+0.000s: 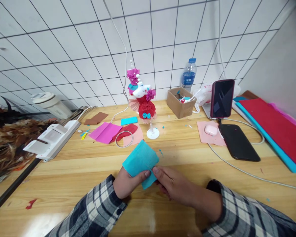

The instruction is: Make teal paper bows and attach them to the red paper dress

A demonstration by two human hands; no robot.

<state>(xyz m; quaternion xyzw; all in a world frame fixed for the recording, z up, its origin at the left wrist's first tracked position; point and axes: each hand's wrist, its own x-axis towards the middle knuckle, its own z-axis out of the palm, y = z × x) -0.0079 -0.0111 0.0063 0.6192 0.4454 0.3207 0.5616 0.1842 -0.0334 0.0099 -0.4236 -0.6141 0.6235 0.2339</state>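
A folded piece of turquoise cloth or crepe-like sheet (140, 158) is in my left hand (129, 181), the thumb lying over its lower part and the fingers behind it. My right hand (174, 182) is closed at the sheet's right edge, thumb and forefinger pressed together. A thin, pale sliver shows at those fingertips, too small to name. Beyond the hands stands a small dressed figure (146, 107) in red ruffles with a turquoise bow, on a white round stand (153, 133).
Magenta (105, 132) and red pieces (125, 131) lie behind my left hand. Further back are a cardboard box (181, 103) and a water bottle (188, 74). Two phones, one lying flat (239, 141), and a cable are at right. A white power strip (60, 140) is at left.
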